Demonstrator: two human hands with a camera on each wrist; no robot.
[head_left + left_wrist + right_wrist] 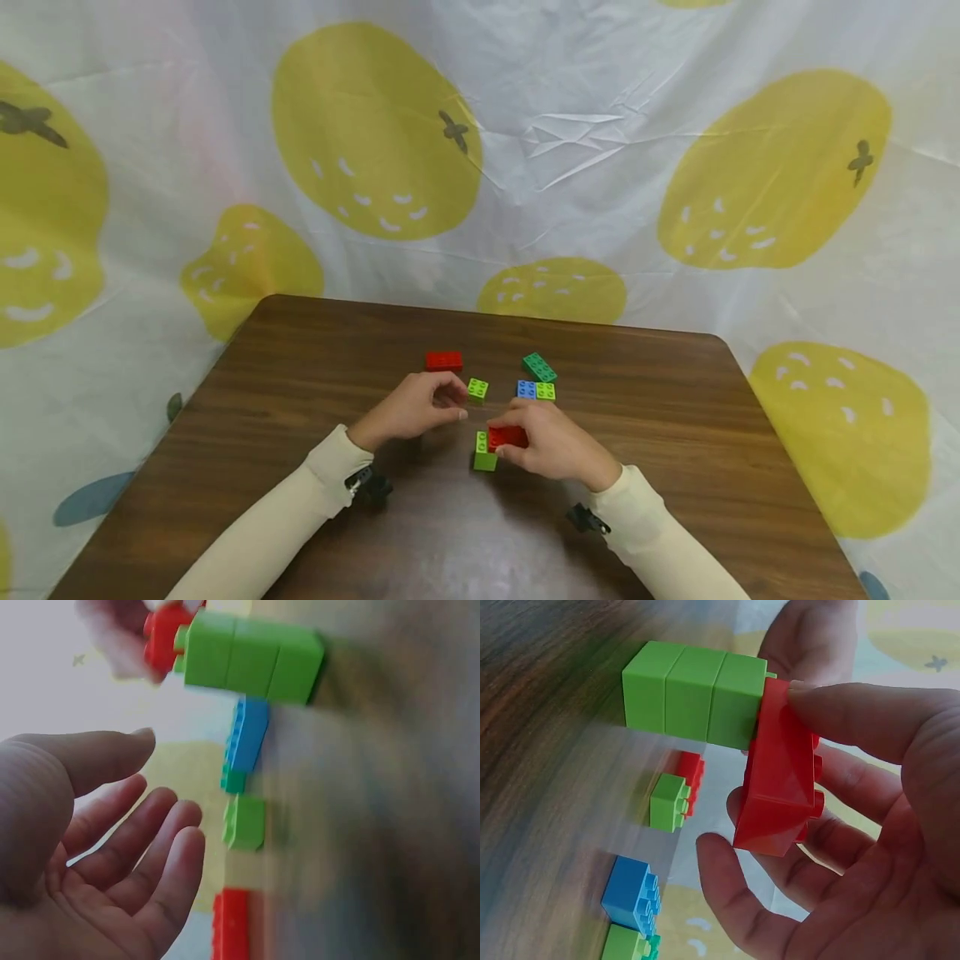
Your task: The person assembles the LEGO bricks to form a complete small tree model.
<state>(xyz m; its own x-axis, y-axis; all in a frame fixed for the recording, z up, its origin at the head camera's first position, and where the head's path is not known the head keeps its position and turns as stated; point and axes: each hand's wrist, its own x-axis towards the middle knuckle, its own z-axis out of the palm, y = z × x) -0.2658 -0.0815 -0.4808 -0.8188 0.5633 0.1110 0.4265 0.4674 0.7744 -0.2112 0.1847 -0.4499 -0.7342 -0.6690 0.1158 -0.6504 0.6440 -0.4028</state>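
My right hand (558, 442) pinches a red toy building brick (776, 765) between thumb and fingers. One end of that brick meets the top of an upright stack of three light green bricks (690, 690), and the rest juts out towards the right hand. Some green studs stay uncovered beside it in the left wrist view; whether the red brick is fully pressed down I cannot tell. Left of the stack, my left hand (412, 406) hovers over the table with loosely bent fingers and nothing in them.
Behind the hands on the brown table (675, 500) lie another red brick (444, 361), a small light green brick (477, 390), a blue brick (527, 389) beside a light green one (545, 392), and a dark green brick (539, 367). A fruit-patterned curtain (570, 192) hangs behind the table.
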